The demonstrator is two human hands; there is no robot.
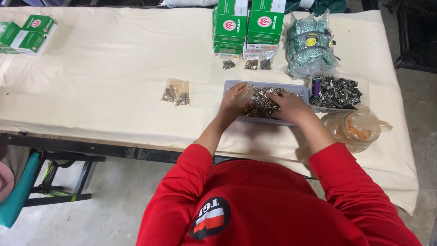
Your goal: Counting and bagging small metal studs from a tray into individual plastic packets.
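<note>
Digging in a shallow plastic tray of small metal parts, both hands; left hand cupped around a small clear bag, right hand flat on the parts, fingers spread; second tray just right of it; two filled bags well left.

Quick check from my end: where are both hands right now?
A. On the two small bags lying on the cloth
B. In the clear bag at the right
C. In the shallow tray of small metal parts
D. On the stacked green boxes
C. The left hand and the right hand both rest in the tray among the small metal parts, away from the green boxes and the two small bags.
</note>
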